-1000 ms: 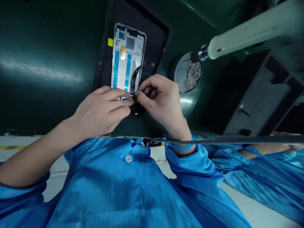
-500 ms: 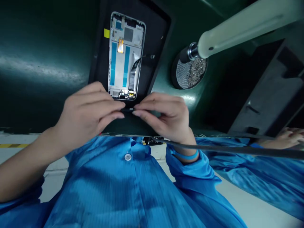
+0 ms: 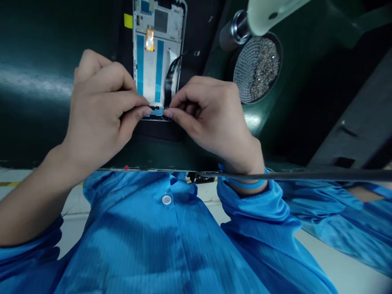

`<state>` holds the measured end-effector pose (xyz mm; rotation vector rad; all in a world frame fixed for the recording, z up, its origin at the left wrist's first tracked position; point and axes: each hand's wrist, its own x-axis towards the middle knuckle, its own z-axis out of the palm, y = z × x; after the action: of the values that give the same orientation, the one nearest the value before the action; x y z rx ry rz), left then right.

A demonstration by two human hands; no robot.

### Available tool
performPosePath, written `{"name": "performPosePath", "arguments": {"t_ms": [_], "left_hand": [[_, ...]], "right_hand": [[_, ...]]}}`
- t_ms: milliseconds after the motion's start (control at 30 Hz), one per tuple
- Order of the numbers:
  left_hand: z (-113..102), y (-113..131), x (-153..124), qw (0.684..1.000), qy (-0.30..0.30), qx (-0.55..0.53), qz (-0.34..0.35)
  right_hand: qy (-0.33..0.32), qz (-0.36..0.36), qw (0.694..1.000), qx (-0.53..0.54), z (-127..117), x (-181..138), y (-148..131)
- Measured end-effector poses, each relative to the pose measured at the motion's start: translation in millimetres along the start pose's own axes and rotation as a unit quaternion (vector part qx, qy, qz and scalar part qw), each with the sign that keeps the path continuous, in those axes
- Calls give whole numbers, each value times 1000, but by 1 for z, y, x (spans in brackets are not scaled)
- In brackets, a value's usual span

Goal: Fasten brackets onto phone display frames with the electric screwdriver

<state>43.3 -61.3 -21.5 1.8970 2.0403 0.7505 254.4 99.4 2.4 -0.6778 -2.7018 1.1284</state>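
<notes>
An opened phone body (image 3: 148,73), silver inside with two blue strips and a black ribbon cable (image 3: 168,83), lies on a black mat. My left hand (image 3: 101,102) is at the phone's lower left corner, thumb and index finger pinched on one end of a small, thin black-and-bluish part (image 3: 157,111). At the other end of this part, my right hand (image 3: 211,114) pinches it with thumb and fingertip. The part sits over the lower end of the phone, covering the small circuit board there. Whether it touches the phone I cannot tell.
Right of the mat (image 3: 200,38) stands a round dish of tiny screws (image 3: 259,69). A pale-handled electric screwdriver (image 3: 266,16) reaches in above it. A grey panel (image 3: 346,130) is farther right, near another person's blue sleeve (image 3: 333,216). A dark cable (image 3: 306,175) runs along the table edge.
Both hands have risen from below the phone's bottom edge onto its lower end, bringing the small part with them. The view has shifted, so the phone appears higher.
</notes>
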Motion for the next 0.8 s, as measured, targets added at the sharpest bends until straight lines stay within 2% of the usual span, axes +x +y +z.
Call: {"name": "performPosePath", "arguments": {"t_ms": [167,300,400,533,633,733,800], "left_hand": [[1,-6,-2,999,5,22,44],[-1,-1,3,999,-26,30,10],[-1,4,6,998,-50,44,-2],[2,9,3,997,-58,47,18],[3,6,3,997,-65,49,11],[4,3,4,997,-58,48,4],[8,7,-2,998,-12,57,8]], "right_hand": [[-21,3,999,-46,0,7,0],[-36,34,993,-107,3,7,-7],[-15,46,988,-147,11,0,-10],[48,-27,985,-166,30,-19,2],[72,-101,967,-223,39,-33,11],[39,-137,951,-274,40,-35,6],[2,-127,951,-283,37,-31,-3]]}}
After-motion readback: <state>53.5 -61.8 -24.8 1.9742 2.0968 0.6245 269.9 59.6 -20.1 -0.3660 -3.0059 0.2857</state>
